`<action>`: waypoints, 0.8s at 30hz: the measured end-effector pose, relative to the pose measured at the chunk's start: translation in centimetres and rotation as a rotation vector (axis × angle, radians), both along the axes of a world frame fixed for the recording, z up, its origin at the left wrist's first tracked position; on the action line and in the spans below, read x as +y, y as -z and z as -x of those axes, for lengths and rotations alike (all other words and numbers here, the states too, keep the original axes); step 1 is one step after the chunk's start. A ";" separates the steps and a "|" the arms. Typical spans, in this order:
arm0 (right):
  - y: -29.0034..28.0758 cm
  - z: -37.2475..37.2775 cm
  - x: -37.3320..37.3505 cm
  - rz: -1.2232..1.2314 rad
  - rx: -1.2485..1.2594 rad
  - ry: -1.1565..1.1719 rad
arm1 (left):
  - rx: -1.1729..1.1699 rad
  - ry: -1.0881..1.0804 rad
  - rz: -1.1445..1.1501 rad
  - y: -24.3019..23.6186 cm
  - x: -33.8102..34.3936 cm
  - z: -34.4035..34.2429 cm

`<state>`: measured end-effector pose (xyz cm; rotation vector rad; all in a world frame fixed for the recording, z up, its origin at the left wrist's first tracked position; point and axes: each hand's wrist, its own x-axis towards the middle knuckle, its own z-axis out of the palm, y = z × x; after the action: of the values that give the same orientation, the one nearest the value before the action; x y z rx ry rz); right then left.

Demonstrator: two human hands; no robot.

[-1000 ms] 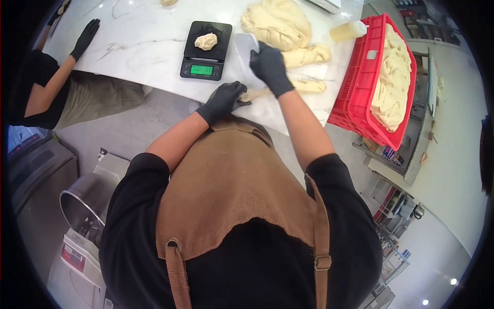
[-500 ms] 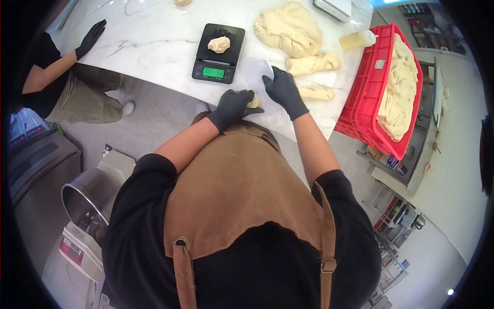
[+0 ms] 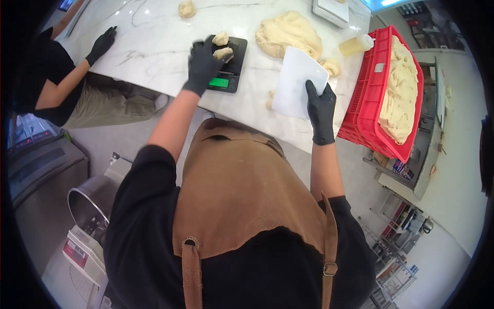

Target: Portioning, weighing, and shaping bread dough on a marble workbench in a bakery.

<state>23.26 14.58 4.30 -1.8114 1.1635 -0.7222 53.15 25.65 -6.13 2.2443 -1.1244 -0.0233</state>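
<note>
My left hand (image 3: 202, 69), in a black glove, is over the left side of a black digital scale (image 3: 237, 51). Its fingers look apart and somewhat blurred, right beside two small dough pieces, an upper one (image 3: 221, 38) and a lower one (image 3: 223, 54). In my right hand (image 3: 322, 110), also gloved, is a white flat dough scraper (image 3: 298, 85), pinched at its right edge and tilted above the marble table. It covers part of the dough strips; one end (image 3: 331, 67) shows past its right edge. Behind it lies a large dough mass (image 3: 288, 33).
A red crate (image 3: 366, 92) full of dough (image 3: 400, 92) stands at the table's right end. Near it lies a bottle of yellowish liquid (image 3: 356, 45). A white device (image 3: 331, 13) and a dough ball (image 3: 187, 9) are farther back. At left, a co-worker's gloved hand (image 3: 102, 45) rests on the marble table (image 3: 149, 46).
My left hand has moved up and left to the scale, where a second dough piece now sits. My right hand has carried the scraper to the right, over the dough strips.
</note>
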 end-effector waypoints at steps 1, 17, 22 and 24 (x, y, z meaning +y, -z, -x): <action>0.0 0.4 0.2 -0.026 -0.064 0.033 | 0.154 0.032 0.045 -0.1 0.6 1.4; 1.5 -0.2 -5.0 0.213 0.155 0.010 | 0.190 0.816 -0.022 2.9 0.5 15.7; 2.3 -4.4 -6.5 0.274 0.273 -0.115 | 0.275 0.840 -0.073 5.0 1.1 14.0; 8.0 -5.3 -6.0 0.380 0.449 -0.163 | 0.208 0.875 -0.139 5.1 1.9 13.3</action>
<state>28.59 8.62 -3.69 -2.4483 1.1943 -0.4732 39.81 27.58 -11.19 1.6331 -1.9222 -0.6850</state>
